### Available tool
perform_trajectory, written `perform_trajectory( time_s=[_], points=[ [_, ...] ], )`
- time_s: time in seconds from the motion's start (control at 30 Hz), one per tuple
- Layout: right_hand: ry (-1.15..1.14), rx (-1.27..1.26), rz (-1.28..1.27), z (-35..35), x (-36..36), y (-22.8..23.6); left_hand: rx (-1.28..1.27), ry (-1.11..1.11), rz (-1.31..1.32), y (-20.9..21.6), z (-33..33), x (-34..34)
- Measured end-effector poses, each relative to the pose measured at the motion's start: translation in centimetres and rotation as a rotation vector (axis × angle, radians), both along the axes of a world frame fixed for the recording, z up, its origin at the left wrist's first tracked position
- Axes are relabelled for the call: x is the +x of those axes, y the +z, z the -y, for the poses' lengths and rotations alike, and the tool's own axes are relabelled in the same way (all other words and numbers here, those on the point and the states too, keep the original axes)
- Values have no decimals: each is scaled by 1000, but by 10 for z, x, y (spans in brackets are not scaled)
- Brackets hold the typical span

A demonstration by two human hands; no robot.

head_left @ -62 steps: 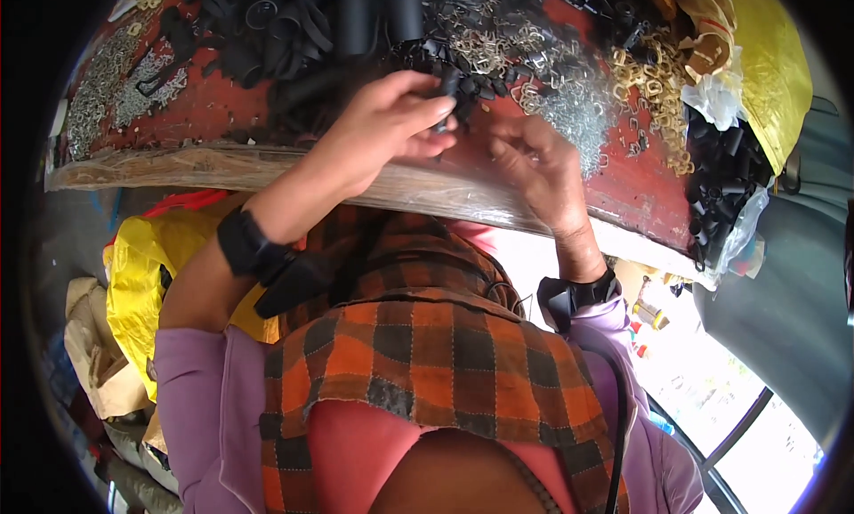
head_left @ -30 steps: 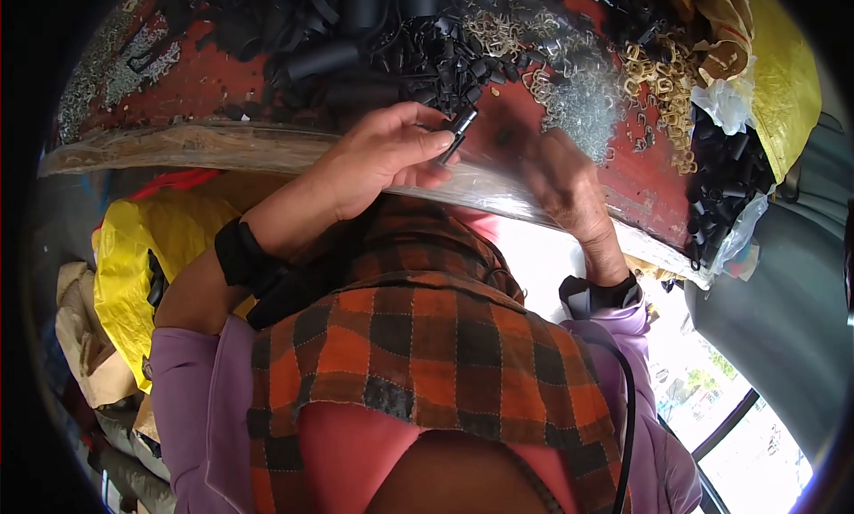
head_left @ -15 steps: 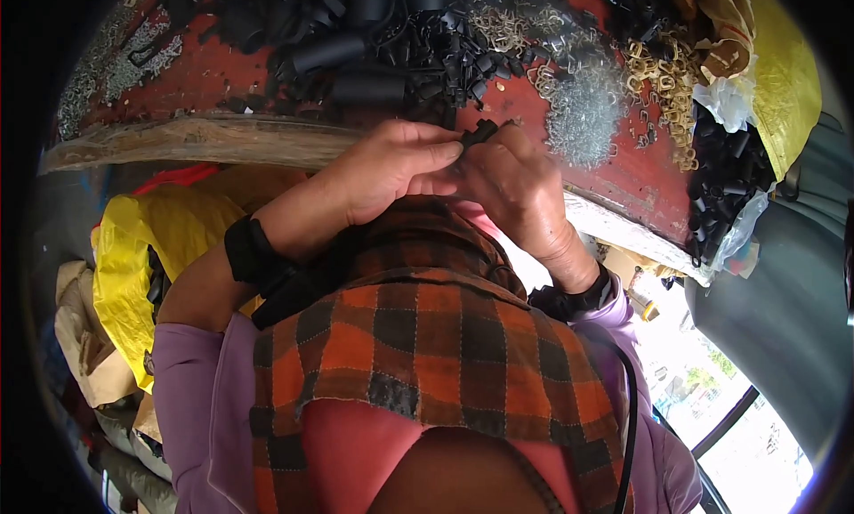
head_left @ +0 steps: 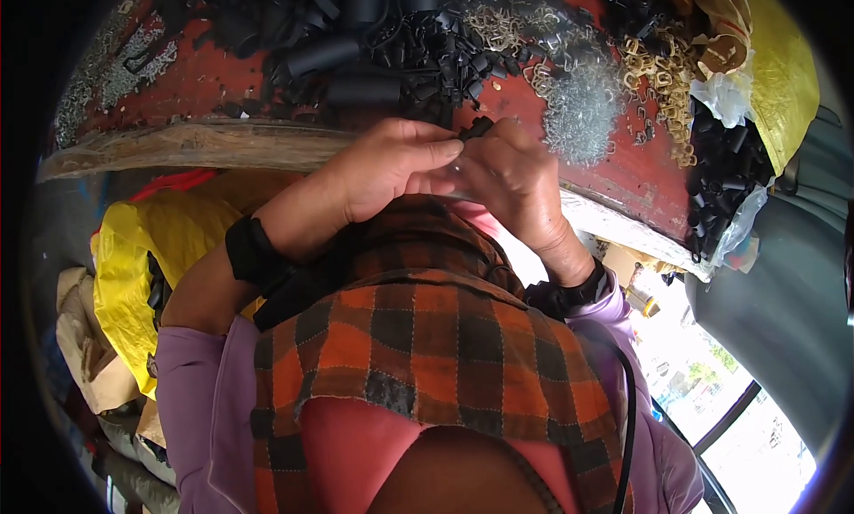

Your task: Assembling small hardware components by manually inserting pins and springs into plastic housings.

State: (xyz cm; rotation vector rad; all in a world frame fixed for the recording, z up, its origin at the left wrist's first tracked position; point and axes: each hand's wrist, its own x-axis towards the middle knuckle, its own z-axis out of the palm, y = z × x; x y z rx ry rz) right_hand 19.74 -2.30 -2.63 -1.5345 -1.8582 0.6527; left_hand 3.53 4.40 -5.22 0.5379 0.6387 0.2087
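Both hands meet in front of my chest, just over the near edge of a red worktable (head_left: 222, 60). Between them is a small black part (head_left: 474, 130), mostly covered by fingers, so its full shape is hidden. My left hand (head_left: 391, 162) pinches it from the left with thumb against fingers. My right hand (head_left: 511, 171) closes on its other end, back of the hand upward. Beyond the hands lies a heap of small black pieces (head_left: 445, 78) with larger black tubes (head_left: 365, 91).
Silvery small metal pieces (head_left: 583, 113) and brass-coloured rings (head_left: 663, 78) are piled at the right. A wooden beam (head_left: 196, 146) edges the table. Yellow sacks stand at left (head_left: 124, 283) and far right (head_left: 787, 78). A black cable (head_left: 630, 407) hangs by my right side.
Less of the black part shows between my fingers, and my right hand has shifted and turned slightly. My left hand stays nearly in place.
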Motion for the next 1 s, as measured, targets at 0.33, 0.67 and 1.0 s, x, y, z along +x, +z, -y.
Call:
perform_trajectory(
  time_s=[0.33, 0.67, 1.0],
  points=[
    [133, 37, 24, 8, 25, 11, -116, 36, 90, -2, -3, -3],
    [296, 85, 343, 9, 20, 13, -45, -31, -22, 4, 0, -1],
    [291, 20, 310, 5, 10, 11, -77, -16, -2, 2, -3, -3]
  ],
)
